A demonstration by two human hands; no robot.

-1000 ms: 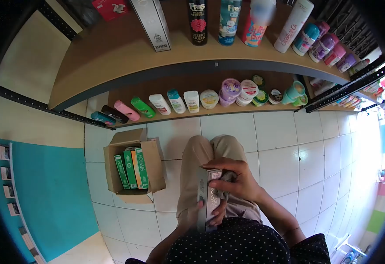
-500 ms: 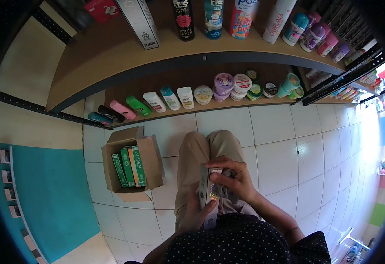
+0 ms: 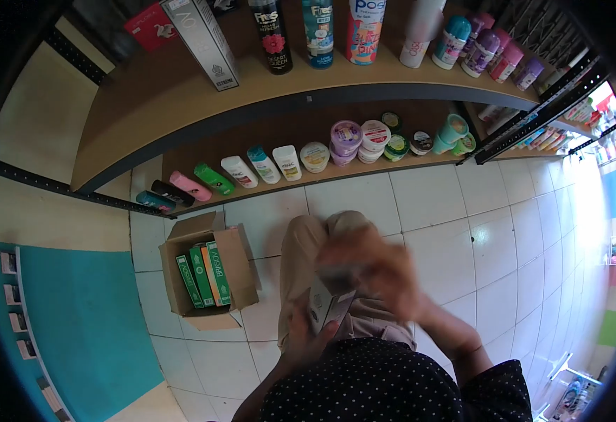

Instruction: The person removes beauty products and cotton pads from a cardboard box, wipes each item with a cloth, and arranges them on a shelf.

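Observation:
My left hand (image 3: 306,334) is wrapped round a slim silver-grey box (image 3: 330,308), which is tilted over my lap. My right hand (image 3: 378,271) is smeared by motion just above the upper end of the box. A grey cloth (image 3: 337,276) shows under its fingers, against or very near the box; contact is hard to make out. Beside my left knee an open cardboard carton (image 3: 245,278) stands on the floor with several green boxes (image 3: 202,274) in it.
In front, the upper shelf (image 3: 266,98) holds a tall silver box (image 3: 206,46), spray cans (image 3: 273,39) and roll-ons. Bottles (image 3: 239,172) and tubs (image 3: 347,137) line the lower shelf. Dark metal uprights (image 3: 533,112) frame the shelving; white tiles (image 3: 434,204) cover the floor.
My right hand has lifted slightly and blurred, with the cloth now over the box's upper end. The box has tilted in my left hand. The view has shifted a little.

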